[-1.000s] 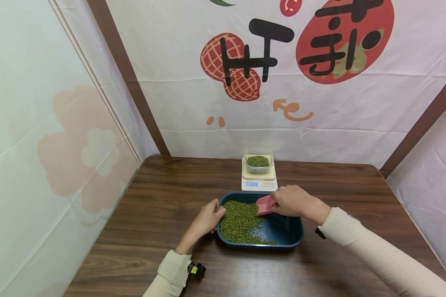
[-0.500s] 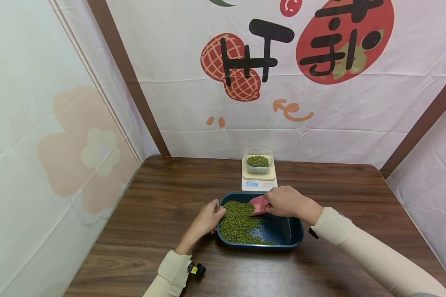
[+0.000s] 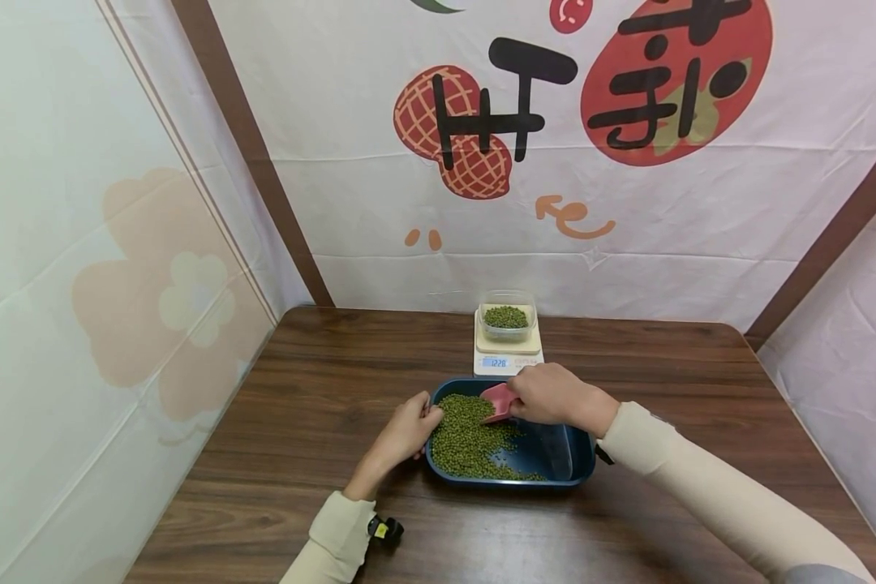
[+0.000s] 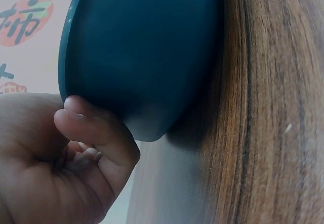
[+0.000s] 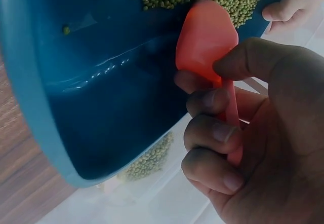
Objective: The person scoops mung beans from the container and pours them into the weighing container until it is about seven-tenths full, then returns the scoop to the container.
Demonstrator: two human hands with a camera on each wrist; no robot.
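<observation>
The tiny screen (image 3: 494,362) on the white kitchen scale (image 3: 508,347), mid-frame in the head view, says 1228; any dot is too small to see. Upper left in the left wrist view, a red fruit picture (image 4: 25,20) has the black sign 柿. Top middle in the head view, black strokes cross a red peanut picture (image 3: 463,101); I can't read them.

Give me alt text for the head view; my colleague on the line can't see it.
A person's right hand holds a pink scoop at the green beans heaped toward the left of a blue tray, while the left hand grips the tray's left end. Behind it, a clear container of similar beans sits on a digital scale.
</observation>
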